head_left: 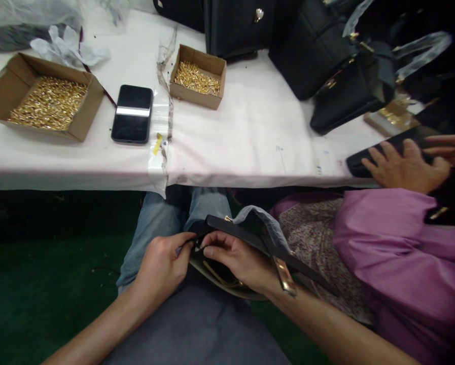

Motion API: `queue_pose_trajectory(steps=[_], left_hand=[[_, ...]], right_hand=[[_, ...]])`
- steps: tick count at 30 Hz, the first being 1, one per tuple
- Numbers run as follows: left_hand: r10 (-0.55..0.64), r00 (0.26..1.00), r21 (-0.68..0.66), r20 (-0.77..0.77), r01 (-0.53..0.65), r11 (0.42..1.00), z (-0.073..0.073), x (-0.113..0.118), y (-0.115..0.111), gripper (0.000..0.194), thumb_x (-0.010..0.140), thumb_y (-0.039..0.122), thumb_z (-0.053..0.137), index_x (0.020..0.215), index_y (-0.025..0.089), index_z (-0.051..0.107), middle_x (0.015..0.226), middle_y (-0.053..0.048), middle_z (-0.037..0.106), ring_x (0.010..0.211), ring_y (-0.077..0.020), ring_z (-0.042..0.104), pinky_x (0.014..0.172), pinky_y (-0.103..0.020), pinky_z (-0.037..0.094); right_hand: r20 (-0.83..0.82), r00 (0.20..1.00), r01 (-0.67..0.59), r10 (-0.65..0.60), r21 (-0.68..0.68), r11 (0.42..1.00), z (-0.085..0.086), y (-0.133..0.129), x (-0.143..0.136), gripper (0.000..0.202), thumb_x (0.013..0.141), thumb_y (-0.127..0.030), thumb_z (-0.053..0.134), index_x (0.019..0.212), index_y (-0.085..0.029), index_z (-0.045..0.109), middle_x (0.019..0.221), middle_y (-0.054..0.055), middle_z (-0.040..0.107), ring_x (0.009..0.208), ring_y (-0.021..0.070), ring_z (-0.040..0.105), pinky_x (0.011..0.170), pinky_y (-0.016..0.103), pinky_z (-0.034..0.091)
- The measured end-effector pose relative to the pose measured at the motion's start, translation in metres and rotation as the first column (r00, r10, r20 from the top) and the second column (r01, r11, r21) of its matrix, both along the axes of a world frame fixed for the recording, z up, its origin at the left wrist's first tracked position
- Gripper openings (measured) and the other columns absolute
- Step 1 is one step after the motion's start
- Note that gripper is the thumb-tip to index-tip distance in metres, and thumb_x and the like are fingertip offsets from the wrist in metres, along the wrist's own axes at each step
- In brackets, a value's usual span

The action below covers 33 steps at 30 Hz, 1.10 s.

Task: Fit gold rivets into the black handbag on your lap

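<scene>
Low center of the frame, we've got our left hand (162, 266) and right hand (237, 258) pinched on a black strap (250, 238) over the lap, fingers closed on its end (prob. a small fitting, too dark to tell). Gold-hardware boxes (44, 96) sit upper left, w/ a phone (132, 113) beside.

My hands (197, 258) cover the middle of the black strap (257, 241), so I cannot see what my fingers pinch. The black bags (326, 56) are cut off at the top edge. The tiny gold pieces (48, 101) are too small to tell.
</scene>
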<state>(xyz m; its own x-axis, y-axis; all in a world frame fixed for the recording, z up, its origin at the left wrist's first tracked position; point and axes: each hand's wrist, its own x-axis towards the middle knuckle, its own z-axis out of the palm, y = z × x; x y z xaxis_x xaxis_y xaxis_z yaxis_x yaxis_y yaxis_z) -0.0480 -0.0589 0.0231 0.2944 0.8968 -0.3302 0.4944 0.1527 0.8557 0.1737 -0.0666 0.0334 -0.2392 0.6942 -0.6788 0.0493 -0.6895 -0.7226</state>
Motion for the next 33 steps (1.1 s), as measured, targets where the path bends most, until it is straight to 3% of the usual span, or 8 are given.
queue_pose_trajectory(steps=[6,11,15,17,22,29,33], left_hand=[[-0.100,0.990,-0.112,0.105,0.111,0.987,0.012,-0.006,0.021,0.036,0.104,0.016,0.061,0.118,0.036,0.088,0.099,0.006,0.086,0.090,-0.0190,0.081,0.073,-0.031,0.053],[-0.111,0.984,-0.201,0.143,0.138,0.970,-0.002,-0.007,0.022,0.026,0.101,0.016,0.064,0.104,0.030,0.085,0.093,0.006,0.084,0.087,-0.0182,0.080,0.073,-0.030,0.052],[-0.056,0.983,-0.266,0.175,0.102,0.958,-0.014,-0.003,0.014,0.017,0.102,0.021,0.065,0.102,0.029,0.080,0.093,0.005,0.083,0.087,-0.0197,0.079,0.073,-0.031,0.053],[-0.046,0.980,-0.288,0.191,0.101,0.952,-0.016,-0.001,0.011,0.015,0.102,0.023,0.066,0.101,0.028,0.080,0.093,0.004,0.083,0.087,-0.0208,0.078,0.073,-0.031,0.052],[-0.057,0.966,-0.318,0.251,0.138,0.938,-0.013,0.001,0.012,0.018,0.101,0.019,0.063,0.096,0.027,0.079,0.094,0.002,0.082,0.089,-0.0206,0.078,0.075,-0.030,0.053],[-0.047,0.950,-0.332,0.310,0.155,0.930,-0.017,0.003,0.013,0.015,0.101,0.024,0.064,0.101,0.023,0.079,0.094,-0.002,0.082,0.089,-0.0240,0.078,0.077,-0.032,0.057],[-0.066,0.950,-0.364,0.306,0.181,0.914,-0.021,0.004,0.017,0.014,0.101,0.027,0.067,0.104,0.022,0.079,0.092,-0.002,0.082,0.085,-0.0216,0.076,0.072,-0.030,0.052]], right_hand=[[0.018,0.997,0.071,-0.072,0.023,0.997,0.000,-0.005,-0.008,0.026,0.086,-0.046,0.088,0.101,-0.025,0.082,0.098,0.002,0.077,0.092,0.0210,0.067,0.087,0.035,0.055],[0.121,0.987,0.100,-0.101,0.016,0.995,-0.011,-0.016,-0.009,0.026,0.085,-0.046,0.086,0.099,-0.025,0.083,0.097,0.002,0.078,0.089,0.0223,0.067,0.087,0.039,0.055],[0.180,0.980,0.085,-0.088,0.026,0.996,-0.012,-0.026,-0.004,0.031,0.085,-0.048,0.084,0.106,-0.025,0.082,0.107,0.005,0.080,0.103,0.0269,0.071,0.101,0.045,0.055],[0.164,0.985,0.058,-0.061,0.022,0.998,-0.009,-0.029,-0.002,0.032,0.086,-0.047,0.082,0.109,-0.025,0.082,0.113,0.006,0.080,0.111,0.0286,0.072,0.108,0.047,0.053],[0.162,0.987,-0.029,0.016,0.079,0.996,0.001,-0.029,-0.002,0.012,0.088,-0.039,0.081,0.095,-0.028,0.081,0.103,0.002,0.079,0.106,0.0271,0.071,0.112,0.046,0.053],[0.159,0.975,0.128,-0.156,0.176,0.976,-0.003,-0.036,-0.007,0.010,0.092,-0.037,0.079,0.092,-0.027,0.081,0.103,0.002,0.080,0.107,0.0263,0.073,0.118,0.044,0.053],[0.094,0.971,0.202,-0.219,0.163,0.966,-0.005,-0.042,-0.006,0.014,0.095,-0.039,0.078,0.097,-0.027,0.084,0.106,0.002,0.082,0.107,0.0247,0.074,0.110,0.040,0.058]])
